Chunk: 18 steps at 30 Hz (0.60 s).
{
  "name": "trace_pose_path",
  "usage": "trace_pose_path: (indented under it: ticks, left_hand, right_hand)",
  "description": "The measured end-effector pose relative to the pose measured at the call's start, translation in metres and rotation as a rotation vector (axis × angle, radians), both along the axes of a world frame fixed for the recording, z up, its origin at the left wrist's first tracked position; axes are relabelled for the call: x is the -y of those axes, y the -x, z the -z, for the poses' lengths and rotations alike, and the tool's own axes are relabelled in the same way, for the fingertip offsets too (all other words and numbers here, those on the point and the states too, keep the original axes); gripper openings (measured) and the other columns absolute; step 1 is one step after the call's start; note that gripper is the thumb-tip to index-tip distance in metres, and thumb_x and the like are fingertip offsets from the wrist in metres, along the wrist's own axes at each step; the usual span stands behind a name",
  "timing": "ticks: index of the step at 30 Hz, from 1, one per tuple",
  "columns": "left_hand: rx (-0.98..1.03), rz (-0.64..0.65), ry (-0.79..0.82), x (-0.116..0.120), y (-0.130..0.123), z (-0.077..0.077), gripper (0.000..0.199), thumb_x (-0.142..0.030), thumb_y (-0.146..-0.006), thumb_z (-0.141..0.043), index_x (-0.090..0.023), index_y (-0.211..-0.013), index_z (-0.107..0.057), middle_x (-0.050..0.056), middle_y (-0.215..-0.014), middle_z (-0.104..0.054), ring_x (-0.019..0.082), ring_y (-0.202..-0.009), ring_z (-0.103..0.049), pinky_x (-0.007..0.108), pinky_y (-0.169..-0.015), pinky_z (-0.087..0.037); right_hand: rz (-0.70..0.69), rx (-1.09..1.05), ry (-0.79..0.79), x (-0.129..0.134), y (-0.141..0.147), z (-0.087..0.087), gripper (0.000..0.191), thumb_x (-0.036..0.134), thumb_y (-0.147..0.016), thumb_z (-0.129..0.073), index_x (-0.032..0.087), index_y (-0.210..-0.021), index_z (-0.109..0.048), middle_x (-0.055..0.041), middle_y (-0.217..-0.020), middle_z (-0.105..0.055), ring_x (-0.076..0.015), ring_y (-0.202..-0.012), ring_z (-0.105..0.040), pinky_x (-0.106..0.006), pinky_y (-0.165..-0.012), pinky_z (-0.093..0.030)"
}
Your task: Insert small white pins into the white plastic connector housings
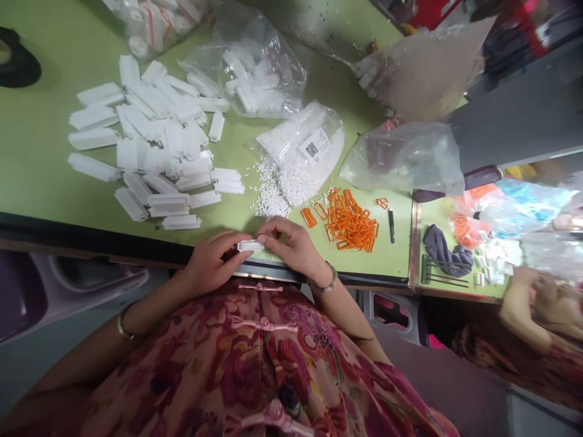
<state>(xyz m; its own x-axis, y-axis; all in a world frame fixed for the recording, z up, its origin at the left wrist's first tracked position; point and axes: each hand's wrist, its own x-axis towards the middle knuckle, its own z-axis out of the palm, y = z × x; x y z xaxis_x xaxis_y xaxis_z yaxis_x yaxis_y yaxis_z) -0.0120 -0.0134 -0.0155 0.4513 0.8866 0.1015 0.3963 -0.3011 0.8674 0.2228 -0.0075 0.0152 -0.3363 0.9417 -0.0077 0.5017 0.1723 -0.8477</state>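
Both of my hands meet at the table's front edge, holding a small white plastic piece (250, 246) between their fingertips. My left hand (214, 262) pinches its left end, and my right hand (291, 243) grips its right end. Just beyond my hands lies a loose spill of tiny white plastic pegs (272, 197) beside a clear labelled bag of the same pegs (296, 158). A heap of white ribbed plastic strips (155, 133) lies to the far left. Orange plastic rectangular frames (350, 218) lie in a pile to the right.
The green table (40, 170) has a dark front edge. Clear plastic bags (255, 67) of white parts lie along its far side. A black pen-like tool (391, 226) lies right of the orange pile. A co-worker's arm (523, 309) reaches a neighbouring table at the right.
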Motion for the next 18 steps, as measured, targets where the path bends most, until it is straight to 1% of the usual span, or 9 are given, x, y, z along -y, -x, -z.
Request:
trace_pose_path:
  ticks: [2,3,4,6,9,12,15,17,18]
  left_hand:
    - [0.019,-0.106,0.087,0.001,0.001,-0.006,0.031,-0.043,-0.101,-0.063,-0.020,-0.114,-0.079,0.005,-0.094,-0.081,0.019,-0.074,-0.071,0.028,-0.071,-0.056]
    - [0.035,-0.158,0.140,0.002,0.002,-0.009,0.032,-0.044,-0.100,-0.065,-0.020,-0.116,-0.079,0.003,-0.089,-0.080,0.018,-0.069,-0.070,0.028,-0.067,-0.055]
    - [0.055,-0.202,0.188,0.002,0.003,-0.012,0.034,-0.044,-0.098,-0.066,-0.019,-0.118,-0.078,0.002,-0.084,-0.079,0.017,-0.065,-0.068,0.027,-0.065,-0.055]
    - [0.098,-0.259,0.246,0.003,0.004,-0.015,0.036,-0.045,-0.096,-0.067,-0.019,-0.118,-0.078,0.000,-0.075,-0.077,0.017,-0.061,-0.068,0.027,-0.063,-0.055]
    - [0.131,-0.294,0.240,0.003,0.005,-0.016,0.034,-0.045,-0.094,-0.069,-0.018,-0.113,-0.078,-0.001,-0.069,-0.075,0.017,-0.059,-0.070,0.026,-0.064,-0.055]
    - [0.133,-0.302,0.229,0.002,0.005,-0.014,0.034,-0.045,-0.093,-0.069,-0.018,-0.111,-0.078,-0.002,-0.069,-0.075,0.016,-0.059,-0.070,0.027,-0.064,-0.055]
    - [0.129,-0.297,0.239,0.001,0.005,-0.013,0.035,-0.046,-0.093,-0.069,-0.018,-0.112,-0.078,-0.001,-0.072,-0.076,0.017,-0.060,-0.070,0.027,-0.065,-0.055]
    - [0.126,-0.297,0.239,0.002,0.005,-0.012,0.035,-0.046,-0.093,-0.069,-0.019,-0.112,-0.079,0.000,-0.073,-0.076,0.017,-0.062,-0.070,0.028,-0.066,-0.055]
    - [0.123,-0.295,0.237,0.002,0.005,-0.011,0.036,-0.047,-0.093,-0.069,-0.019,-0.112,-0.079,0.000,-0.074,-0.076,0.017,-0.063,-0.071,0.028,-0.065,-0.054]
  right_hand:
    - [0.096,0.164,-0.131,-0.007,-0.005,0.002,0.010,0.025,-0.107,-0.068,0.021,-0.103,-0.076,-0.0058,-0.095,-0.074,-0.0212,-0.091,-0.065,-0.036,-0.085,-0.052]
    - [0.124,0.270,-0.195,-0.010,-0.006,0.003,0.012,0.024,-0.107,-0.066,0.021,-0.104,-0.077,-0.0080,-0.098,-0.075,-0.0232,-0.094,-0.064,-0.039,-0.089,-0.051]
    - [0.122,0.377,-0.244,-0.013,-0.005,0.005,0.015,0.022,-0.108,-0.064,0.020,-0.105,-0.078,-0.0098,-0.100,-0.075,-0.0250,-0.097,-0.063,-0.040,-0.091,-0.050]
    - [0.046,0.554,-0.292,-0.019,0.001,0.009,0.019,0.022,-0.109,-0.061,0.019,-0.105,-0.080,-0.0119,-0.101,-0.074,-0.0272,-0.099,-0.061,-0.042,-0.091,-0.048]
    - [-0.035,0.719,-0.313,-0.025,0.015,0.013,0.024,0.023,-0.111,-0.059,0.018,-0.100,-0.079,-0.0126,-0.098,-0.072,-0.0278,-0.098,-0.059,-0.041,-0.089,-0.044]
    - [-0.015,0.806,-0.312,-0.030,0.027,0.013,0.027,0.022,-0.111,-0.057,0.016,-0.094,-0.078,-0.0134,-0.095,-0.072,-0.0280,-0.096,-0.059,-0.041,-0.087,-0.043]
    - [0.015,0.826,-0.274,-0.035,0.033,0.008,0.025,0.019,-0.109,-0.058,0.015,-0.093,-0.077,-0.0147,-0.096,-0.074,-0.0281,-0.095,-0.060,-0.042,-0.086,-0.043]
    - [0.028,0.762,-0.246,-0.037,0.032,0.005,0.022,0.017,-0.106,-0.061,0.015,-0.090,-0.076,-0.0142,-0.094,-0.074,-0.0276,-0.094,-0.062,-0.042,-0.087,-0.044]
    - [0.030,0.685,-0.233,-0.037,0.030,0.004,0.020,0.016,-0.103,-0.063,0.015,-0.088,-0.075,-0.0126,-0.092,-0.073,-0.0265,-0.092,-0.062,-0.042,-0.087,-0.045]
